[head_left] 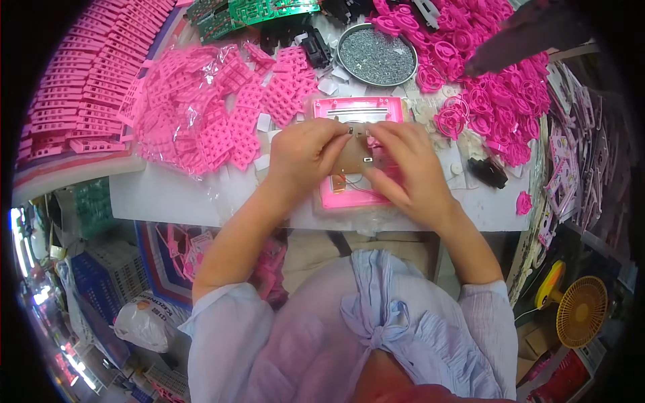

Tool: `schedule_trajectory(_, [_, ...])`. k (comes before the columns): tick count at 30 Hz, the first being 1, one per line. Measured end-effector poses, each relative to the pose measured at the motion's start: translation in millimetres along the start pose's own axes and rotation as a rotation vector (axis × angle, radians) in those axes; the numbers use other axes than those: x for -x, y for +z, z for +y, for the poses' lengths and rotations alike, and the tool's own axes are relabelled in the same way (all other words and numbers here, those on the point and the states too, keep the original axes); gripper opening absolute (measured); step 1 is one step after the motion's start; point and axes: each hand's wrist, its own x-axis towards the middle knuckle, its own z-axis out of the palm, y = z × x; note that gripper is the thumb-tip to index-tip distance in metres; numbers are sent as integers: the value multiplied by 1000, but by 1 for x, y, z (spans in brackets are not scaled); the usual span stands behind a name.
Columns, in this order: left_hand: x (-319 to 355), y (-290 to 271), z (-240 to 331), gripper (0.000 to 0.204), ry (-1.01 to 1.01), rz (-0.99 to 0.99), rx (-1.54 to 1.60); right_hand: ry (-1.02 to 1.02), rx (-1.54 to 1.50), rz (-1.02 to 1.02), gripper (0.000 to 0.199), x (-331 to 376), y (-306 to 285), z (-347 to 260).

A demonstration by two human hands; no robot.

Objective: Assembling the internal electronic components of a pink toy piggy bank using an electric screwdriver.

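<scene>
A shallow pink plastic housing (pixel 328 199) lies before me on the table, with a brown circuit board (pixel 351 160) over its middle and thin wires at the board's lower end. My left hand (pixel 300 153) is closed in a pinch at the board's upper left corner, beside a small dark part (pixel 351 130); whatever sits between its fingertips is too small to make out. Along the board's right edge, my right hand (pixel 415 166) grips with curved fingers, index above and thumb below. A small metal part (pixel 367 160) shows between them.
Behind the housing stands a round tray (pixel 340 65) of small metal screws. Pink grid-like parts (pixel 201 114) in clear plastic heap at left, near stacked pink frames (pixel 87 101). Magenta rings (pixel 510 101) pile at right, under a dark blurred bar (pixel 531 41). Green circuit boards (pixel 269 8) lie at the back.
</scene>
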Motion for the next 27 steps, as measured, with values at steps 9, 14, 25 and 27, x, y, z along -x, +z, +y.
schedule_trajectory(9, [4, -5, -4, 15, 106, 6, 2, 19, -76, -116, 57, -22, 7, 3])
schedule_trajectory(14, [4, -15, -3, 10, -259, -59, 168, -97, 520, 62, 56, -36, -14, 75])
schedule_trajectory(25, [-1, -7, -3, 8, -347, 48, 297, 190, 1008, 330, 28, -148, -40, 186])
schedule_trajectory(27, [1, -8, -2, 8, -362, 38, 309, 134, 970, 430, 26, -144, -39, 196])
